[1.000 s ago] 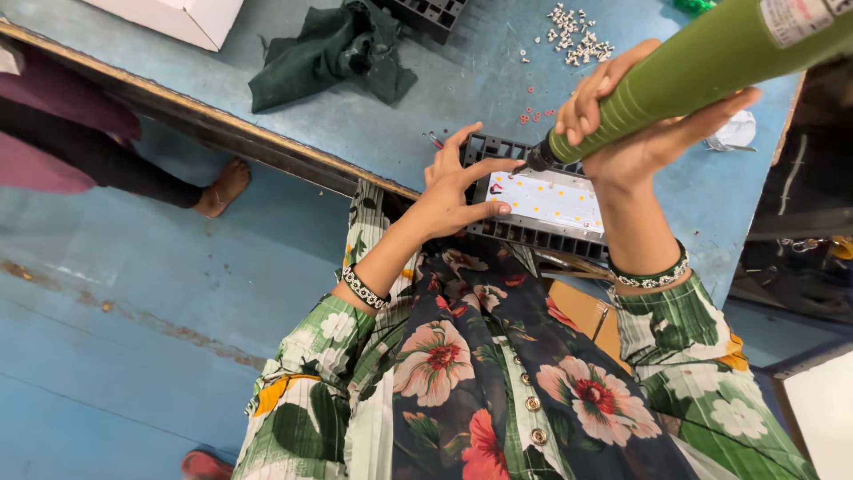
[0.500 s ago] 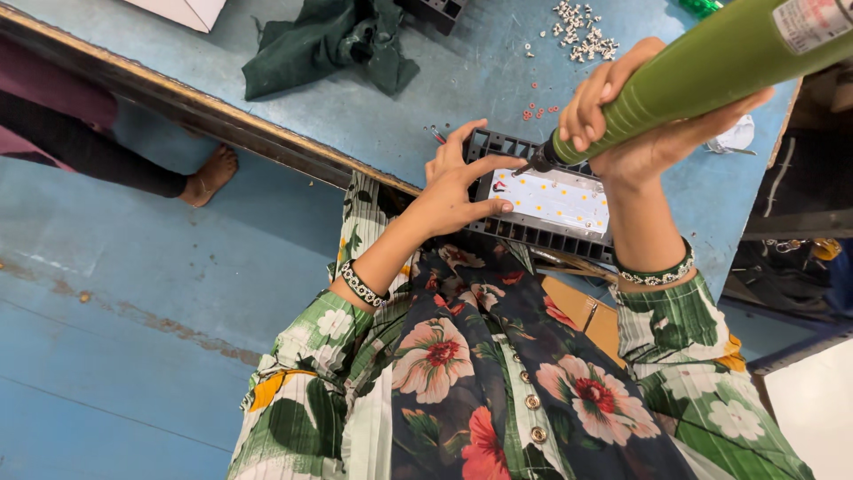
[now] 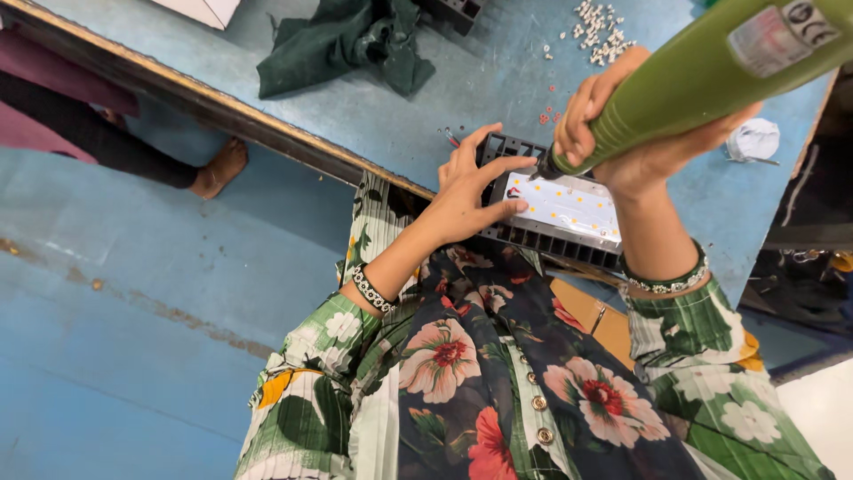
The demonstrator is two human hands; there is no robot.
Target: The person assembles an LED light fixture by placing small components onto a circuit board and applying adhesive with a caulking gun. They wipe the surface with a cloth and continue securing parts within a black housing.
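Note:
My right hand (image 3: pixel 635 133) grips a green electric screwdriver (image 3: pixel 711 76), whose tip touches the upper left corner of a white board with small yellow dots (image 3: pixel 569 206). That board lies in a black finned housing (image 3: pixel 546 238) at the near edge of the blue table (image 3: pixel 498 80). My left hand (image 3: pixel 471 191) rests on the left end of the housing, fingers spread, the index finger pointing toward the screwdriver tip.
A dark green cloth (image 3: pixel 346 40) lies on the table to the left. Several small white parts (image 3: pixel 600 36) are scattered at the back. A crumpled white scrap (image 3: pixel 753 140) sits at the right. Another person's bare foot (image 3: pixel 218 169) stands on the blue floor.
The view has shifted slightly. Both hands stay on the housing, with the screwdriver tip still at the board's left corner.

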